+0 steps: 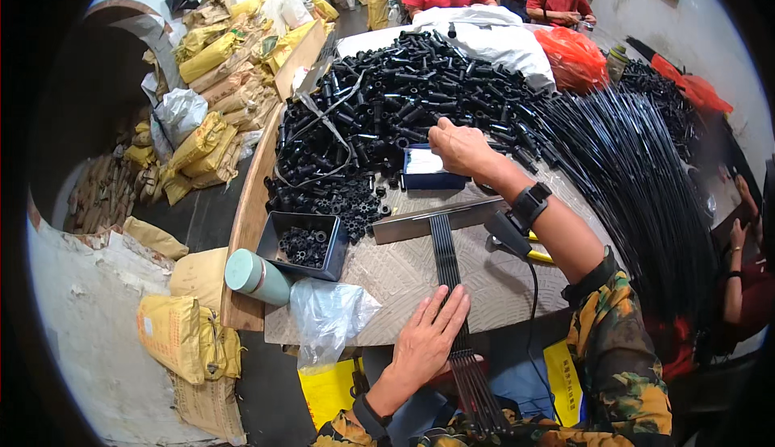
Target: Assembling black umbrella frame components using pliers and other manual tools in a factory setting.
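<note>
My left hand lies flat, fingers stretched out, on a row of thin black rods. Their far ends rest at a long metal bar on the table, and their near ends reach over the table edge toward my lap. My right hand is closed in a pinch above a small blue box with white material in it. Whatever its fingertips hold, if anything, is too small to make out. Beyond that hand spreads a large heap of black tubular parts.
A dark bin of small black rings, a pale green bottle and a clear plastic bag stand at left. Yellow-handled pliers and a black cable lie right, near many long rods. Other people sit beyond.
</note>
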